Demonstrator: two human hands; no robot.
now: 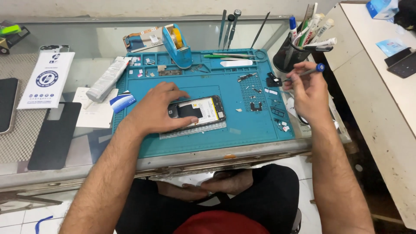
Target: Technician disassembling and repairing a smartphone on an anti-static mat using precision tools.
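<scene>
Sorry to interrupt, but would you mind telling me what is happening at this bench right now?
A person sits at a glass-topped bench with an opened phone lying on a blue work mat. The left hand rests on the phone and steadies it. The right hand holds a blue-capped screwdriver above the mat's right edge, near small loose parts. A mesh cup of tools stands behind.

A blue tape dispenser (177, 45) stands at the mat's far edge, a mesh pen cup (289, 56) (crammed) right, a white tube (108, 79) left
</scene>
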